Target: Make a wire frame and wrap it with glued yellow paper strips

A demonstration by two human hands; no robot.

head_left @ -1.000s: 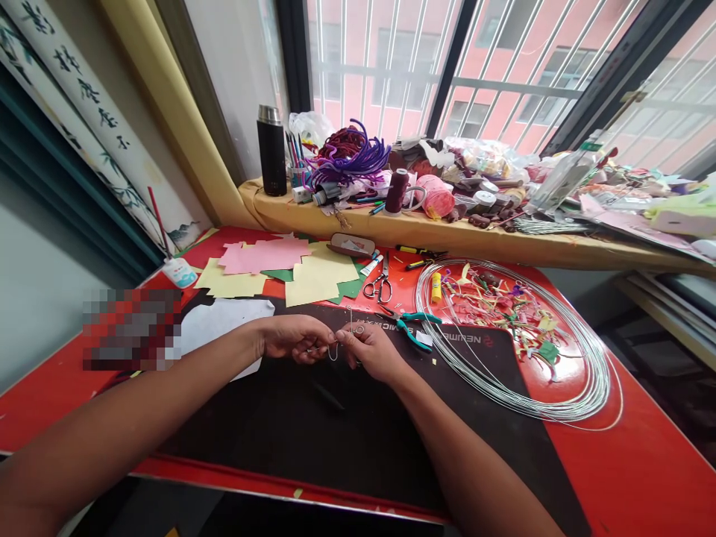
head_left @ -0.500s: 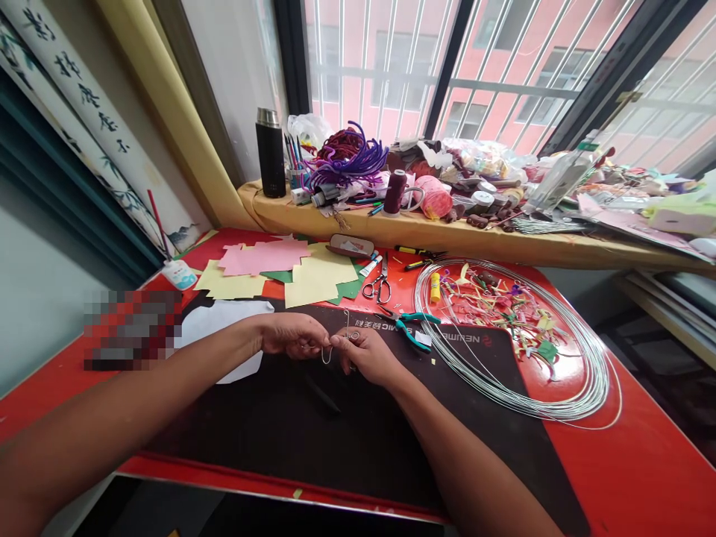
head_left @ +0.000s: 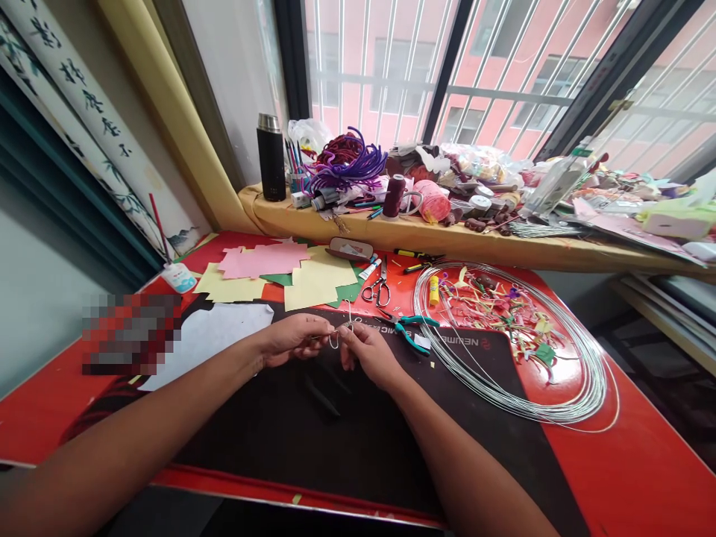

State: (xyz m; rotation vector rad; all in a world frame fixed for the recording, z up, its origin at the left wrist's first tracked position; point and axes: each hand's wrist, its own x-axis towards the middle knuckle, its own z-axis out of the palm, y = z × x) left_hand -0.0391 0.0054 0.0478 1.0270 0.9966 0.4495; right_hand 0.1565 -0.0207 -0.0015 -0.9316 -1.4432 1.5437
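Observation:
Over the black mat [head_left: 380,440], my left hand [head_left: 294,337] pinches a thin bent wire [head_left: 334,341]. My right hand [head_left: 366,350] grips the same wire from the other side, its thumb and fingers pressed together. A curved loop of the wire hangs between the fingertips, and a hooked end rises above the right hand. Teal-handled pliers [head_left: 412,337] lie just right of the right hand. Scissors [head_left: 382,287] rest behind the hands. Beneath and beside my left forearm lies a white sheet [head_left: 212,335].
A large wire coil [head_left: 596,388] rings colourful scraps [head_left: 512,306] at the right. Pink paper [head_left: 262,259] and yellow paper [head_left: 318,280] lie at the back. A black thermos [head_left: 271,160] and purple cords [head_left: 358,168] stand on the cluttered sill. A glue stick [head_left: 434,289] is inside the coil.
My left hand and forearm have shifted slightly right and down. The wire loop between the hands has moved a little up and right. Both hands still hold the wire.

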